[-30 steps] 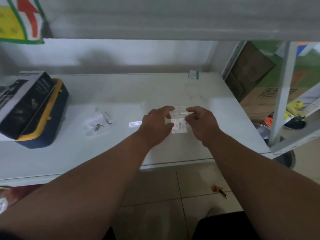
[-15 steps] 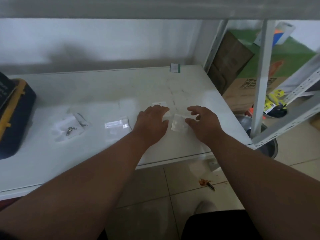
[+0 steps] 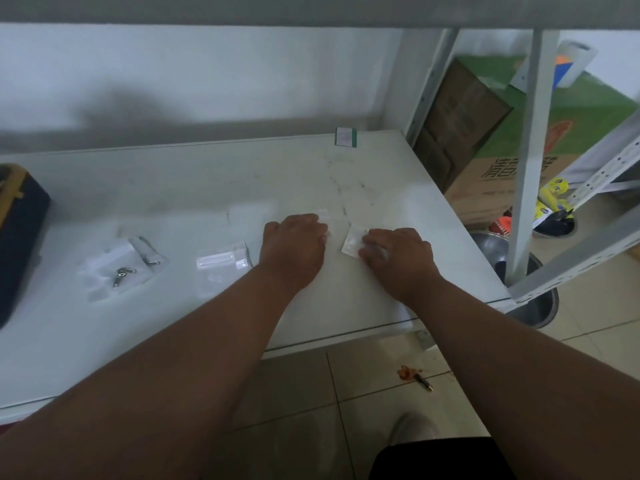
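My right hand (image 3: 398,254) lies on the white table (image 3: 207,188), its fingertips resting on the right part of a small clear zip bag (image 3: 351,240) that lies flat. My left hand (image 3: 294,244) sits palm down just left of it. The fingers of that hand cover part of a second small clear bag (image 3: 323,216), of which only the far edge shows. Whether either hand pinches its bag is hard to tell.
A pile of clear bags (image 3: 223,263) lies left of my left hand. Further left are a loose bag with small metal parts (image 3: 121,271) and a dark blue and yellow case (image 3: 20,230). A small green-edged card (image 3: 345,136) lies at the back. Shelf posts (image 3: 526,161), boxes and a metal bowl (image 3: 491,240) stand right.
A second ago both hands held one small bag above the table. The bag now lies flat under my right fingertips, and my left hand has dropped onto another bag. The view has shifted right.
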